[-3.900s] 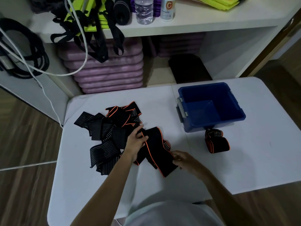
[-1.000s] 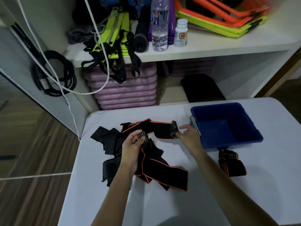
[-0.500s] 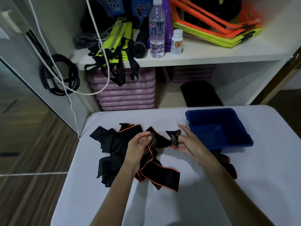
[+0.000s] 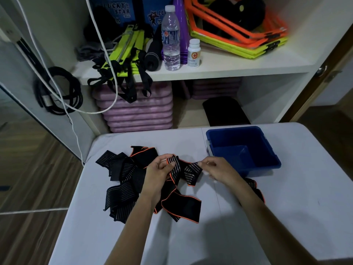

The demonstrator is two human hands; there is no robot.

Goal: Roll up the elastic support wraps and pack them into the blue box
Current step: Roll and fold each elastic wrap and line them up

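White shelving fills the background, its upper shelf (image 4: 219, 68) carrying one water bottle (image 4: 170, 38), one small white pill bottle (image 4: 193, 52), yellow-and-black straps and stacked orange and yellow frames; pink mats (image 4: 137, 109) are piled beneath. Below it stands a pale desk (image 4: 286, 217) over wood flooring. One blue box (image 4: 242, 150) sits at the desk's far right edge, with nothing visible inside it. One rolled wrap (image 4: 255, 187) lies just beside the box's near wall, partly hidden by the right forearm. A heap of loose black wraps (image 4: 124, 180), some orange-edged, covers the desk's left half; their number cannot be told. Both arms reach forward over the desk's near edge. The left hand (image 4: 158, 174) grips one orange-edged wrap (image 4: 183, 170), fingers curled round it, while the right hand (image 4: 217, 169) pinches the wrap's striped end between thumb and fingers, just left of the box.
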